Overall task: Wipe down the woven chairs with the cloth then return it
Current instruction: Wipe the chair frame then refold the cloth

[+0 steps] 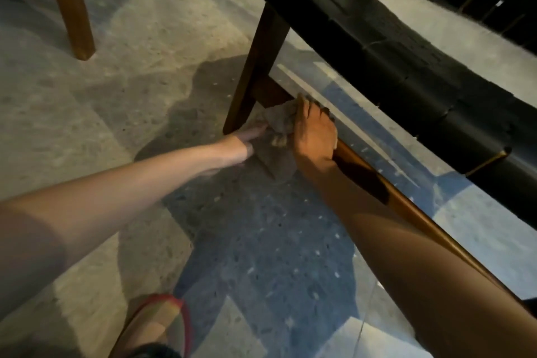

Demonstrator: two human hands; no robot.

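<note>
A: Hands?
B: Both arms reach forward, low. My right hand [315, 131] curls over the cloth [280, 122], holding it on the lower rail [406, 203] beside the chair leg [255, 67]. My left hand [250, 139] is flat, fingers straight, tips at the cloth.
A: Cloth axis?
B: Bunched, drapes down off the rail.
A: Counts?
B: One cloth. Two chairs: woven seat [377, 38] above, wooden legs [72, 9] far left.
</note>
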